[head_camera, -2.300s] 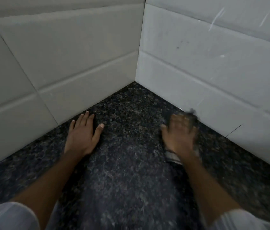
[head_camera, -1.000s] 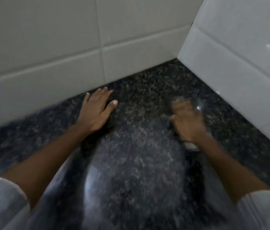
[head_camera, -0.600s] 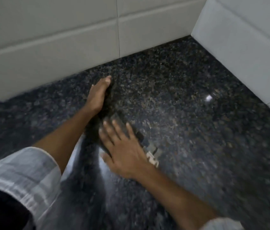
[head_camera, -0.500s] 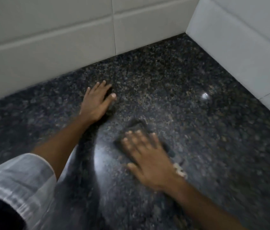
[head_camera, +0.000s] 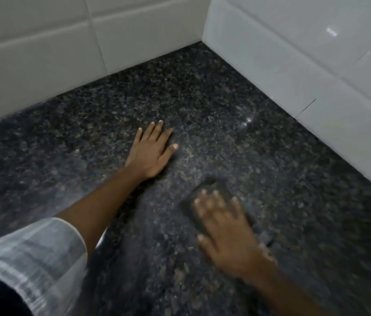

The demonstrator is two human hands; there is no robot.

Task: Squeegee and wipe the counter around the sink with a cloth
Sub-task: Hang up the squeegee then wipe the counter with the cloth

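A dark speckled surface (head_camera: 237, 106) meets white wall tiles (head_camera: 294, 42) in a corner at 12 o'clock. The left hand (head_camera: 151, 150) lies open and flat at centre. At 5 o'clock the blurred right hand (head_camera: 228, 236), fingers spread, presses down a dark cloth (head_camera: 205, 185), mostly hidden beneath it.

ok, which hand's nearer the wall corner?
Left. The left hand lies flat on the counter closer to the tiled corner; the right hand presses the dark cloth farther back.
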